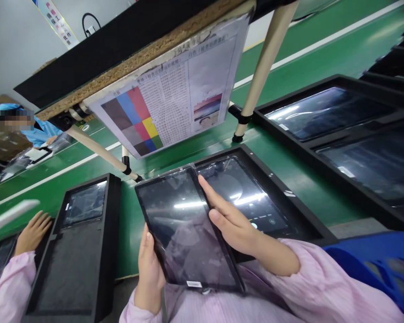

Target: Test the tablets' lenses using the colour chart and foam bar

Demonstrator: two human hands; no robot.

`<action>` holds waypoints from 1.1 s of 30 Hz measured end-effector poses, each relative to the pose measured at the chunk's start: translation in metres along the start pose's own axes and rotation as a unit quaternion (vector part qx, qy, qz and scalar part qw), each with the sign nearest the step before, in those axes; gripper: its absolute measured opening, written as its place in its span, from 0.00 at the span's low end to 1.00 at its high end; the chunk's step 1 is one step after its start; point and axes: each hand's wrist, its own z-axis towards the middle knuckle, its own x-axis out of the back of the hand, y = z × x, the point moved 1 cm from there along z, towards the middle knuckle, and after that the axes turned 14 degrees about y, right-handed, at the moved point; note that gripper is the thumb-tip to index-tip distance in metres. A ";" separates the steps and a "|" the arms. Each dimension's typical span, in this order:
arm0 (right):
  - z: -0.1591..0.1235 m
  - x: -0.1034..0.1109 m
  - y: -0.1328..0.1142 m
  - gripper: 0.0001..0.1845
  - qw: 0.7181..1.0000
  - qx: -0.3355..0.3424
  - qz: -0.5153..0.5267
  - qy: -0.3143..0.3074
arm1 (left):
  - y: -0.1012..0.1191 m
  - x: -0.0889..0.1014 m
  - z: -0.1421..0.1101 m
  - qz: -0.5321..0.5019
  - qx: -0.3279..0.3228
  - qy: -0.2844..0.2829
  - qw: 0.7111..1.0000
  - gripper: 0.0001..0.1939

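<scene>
A black tablet (185, 224), its screen dark and glossy with a small white label at the near end, is held up in front of me, tilted. My left hand (150, 260) grips its left edge, thumb on the rim. Along the right edge, my right hand (230, 220) presses with its fingers stretched up the side and the thumb at the rim. Behind the tablet lies a black foam tray (306, 224) holding another tablet (249, 193) with a lit display, partly hidden by my right hand.
On the left stands a foam tray (103, 264) with a tablet (85, 204) inside; a co-worker's hand (33, 232) rests beside it. More trayed tablets (326, 112) lie right. A pipe-legged shelf (262, 67) with a printed chart (168, 98) overhangs the green bench (128, 237). Another person sits far left.
</scene>
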 end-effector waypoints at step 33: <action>-0.025 0.088 0.067 0.40 0.773 -0.176 -0.607 0.049 | 0.000 0.006 0.048 0.163 -0.018 0.063 0.984 0.20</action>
